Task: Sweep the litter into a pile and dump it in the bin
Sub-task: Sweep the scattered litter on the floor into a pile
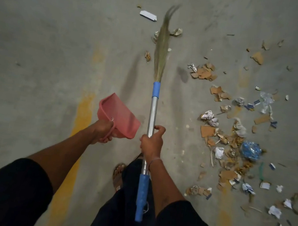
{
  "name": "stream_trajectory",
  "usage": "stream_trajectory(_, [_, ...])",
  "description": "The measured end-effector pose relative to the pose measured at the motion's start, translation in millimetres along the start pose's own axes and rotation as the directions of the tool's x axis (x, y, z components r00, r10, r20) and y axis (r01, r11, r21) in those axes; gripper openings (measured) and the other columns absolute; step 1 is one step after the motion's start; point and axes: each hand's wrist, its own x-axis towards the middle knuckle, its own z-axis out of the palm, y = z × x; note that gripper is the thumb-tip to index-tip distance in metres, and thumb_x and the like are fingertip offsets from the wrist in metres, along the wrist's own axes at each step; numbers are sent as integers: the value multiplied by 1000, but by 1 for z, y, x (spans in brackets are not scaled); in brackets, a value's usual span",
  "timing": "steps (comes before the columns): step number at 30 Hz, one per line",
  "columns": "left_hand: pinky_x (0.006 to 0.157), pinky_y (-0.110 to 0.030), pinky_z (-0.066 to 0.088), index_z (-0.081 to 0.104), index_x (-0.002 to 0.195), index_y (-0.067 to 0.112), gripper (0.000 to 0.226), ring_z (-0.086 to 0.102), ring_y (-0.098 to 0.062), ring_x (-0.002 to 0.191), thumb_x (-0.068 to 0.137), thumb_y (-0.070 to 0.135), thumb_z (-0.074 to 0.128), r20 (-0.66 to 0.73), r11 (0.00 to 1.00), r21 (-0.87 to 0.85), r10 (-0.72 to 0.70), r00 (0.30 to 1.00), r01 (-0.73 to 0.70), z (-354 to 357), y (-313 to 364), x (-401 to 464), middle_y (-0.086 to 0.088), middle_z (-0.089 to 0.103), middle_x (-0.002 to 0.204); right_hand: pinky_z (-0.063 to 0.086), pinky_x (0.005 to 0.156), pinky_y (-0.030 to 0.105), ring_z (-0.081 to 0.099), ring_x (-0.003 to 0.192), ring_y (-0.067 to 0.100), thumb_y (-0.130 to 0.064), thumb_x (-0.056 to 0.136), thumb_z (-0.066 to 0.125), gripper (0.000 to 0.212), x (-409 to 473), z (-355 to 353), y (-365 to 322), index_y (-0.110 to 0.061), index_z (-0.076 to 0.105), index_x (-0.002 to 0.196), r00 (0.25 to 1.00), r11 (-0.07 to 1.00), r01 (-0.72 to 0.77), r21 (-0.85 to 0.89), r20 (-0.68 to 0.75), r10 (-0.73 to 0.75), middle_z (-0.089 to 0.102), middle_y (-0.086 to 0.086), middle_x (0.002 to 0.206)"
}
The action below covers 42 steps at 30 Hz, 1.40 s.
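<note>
My right hand [152,143] grips the metal shaft of a long broom [152,111] with blue sleeves; its grass bristles [162,48] point away over the floor, blurred at the tip. My left hand [103,132] holds a pink dustpan [119,116] by its handle, just left of the broom shaft. Litter [233,138] of torn cardboard, crumpled paper and a blue plastic wad [251,150] lies spread over the concrete floor to the right. A few scraps [176,32] lie beside the bristles, and a white card [148,15] lies farther off. No bin is in view.
A worn yellow line [80,124] runs along the grey concrete floor on the left. My sandalled foot [118,174] stands below the broom shaft. The floor left of the broom holds no litter.
</note>
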Motion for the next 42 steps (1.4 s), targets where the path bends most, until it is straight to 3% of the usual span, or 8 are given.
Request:
stream_trajectory(3, [34,-17,34,62,111,-8,59,44,-13,38,109,43,33,-34,1000,-9,5,999,-6,-4,13,12,-14,59,70,50,53,32,66,70,27,-35,90,54,27,33,7,-24,-38,39,113,998,998,25,-54,65,-21,69,10,91])
stream_trajectory(8, [37,-18,34,45,142,-2,52,46,-13,40,108,36,32,-86,999,-49,6,996,-10,-5,32,33,-16,59,74,48,51,31,57,64,25,-36,89,45,30,103,22,-47,-29,53,117,983,991,-77,-113,157,94,68,14,94])
stream_trajectory(12, [38,-18,34,54,121,-6,54,45,-14,44,109,42,33,-69,999,-37,-6,998,3,0,49,45,-18,59,78,40,45,24,47,52,20,-17,95,35,24,133,9,-69,-10,53,111,954,966,-253,45,180,241,58,15,79])
stream_trajectory(20, [41,-18,35,64,104,-6,55,46,-12,41,106,44,41,-45,999,26,20,999,-18,9,86,50,-15,64,73,41,42,21,44,43,18,-16,100,34,12,179,-30,-68,-10,44,103,912,816,-409,409,207,353,51,15,68])
stream_trajectory(29, [36,-16,33,63,106,-13,62,42,-12,35,107,44,39,-36,992,123,26,999,-21,25,136,55,-18,61,73,34,36,13,39,31,13,-19,106,34,24,191,-94,-68,-14,37,83,901,609,-355,709,86,425,35,6,63])
stream_trajectory(32, [35,-15,32,64,99,-10,58,42,-10,31,108,41,38,-19,987,154,57,998,-54,32,152,52,-16,59,67,36,37,16,39,30,14,-15,100,32,9,182,-94,-75,-14,40,97,904,567,-313,762,56,424,37,5,58])
stream_trajectory(35, [32,-16,32,57,86,-2,47,41,-8,28,109,35,38,-6,970,199,142,990,-138,36,168,51,-12,53,56,37,38,19,41,34,16,-19,98,32,12,169,-88,-81,-14,41,106,915,559,-303,772,73,396,41,6,59])
stream_trajectory(42, [35,-16,30,50,75,7,46,37,-9,31,109,35,37,87,953,244,165,982,-182,28,196,69,-10,49,51,38,43,23,43,43,17,-25,102,36,18,144,-67,-106,-20,48,114,954,664,-267,699,97,283,48,8,63])
